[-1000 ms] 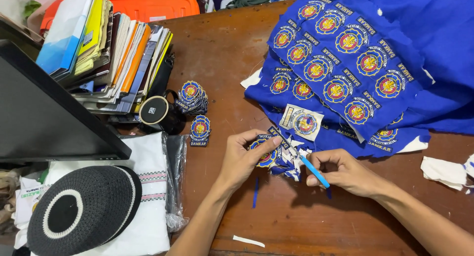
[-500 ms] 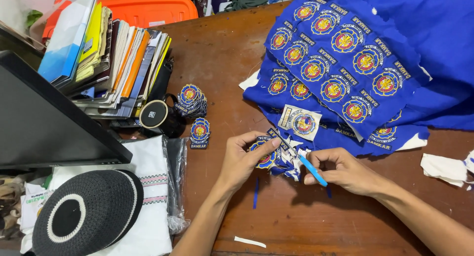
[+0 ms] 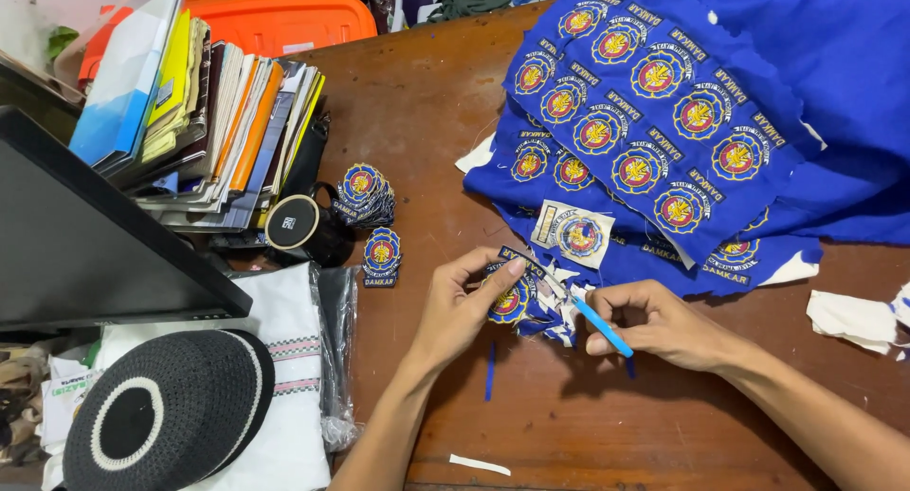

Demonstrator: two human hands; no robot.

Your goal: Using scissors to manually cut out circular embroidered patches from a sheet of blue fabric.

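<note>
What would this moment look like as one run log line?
left hand: pinches round embroidered patch | right hand: holds blue-handled cutting tool at patch edge | blue patch sheet behind

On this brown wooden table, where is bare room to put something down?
Bare wood lies between the stacked round patches and the blue embroidered cloth, and along the near edge below the left hand and right hand. The left side is crowded with leaning books.

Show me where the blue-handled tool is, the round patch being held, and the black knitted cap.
blue-handled tool (image 3: 603, 327), head view, middle of the blue handle in the right hand.
round patch (image 3: 509, 302), head view, on its embroidered face under the left hand's fingers.
black knitted cap (image 3: 204, 396), head view, on the black crown.
</note>
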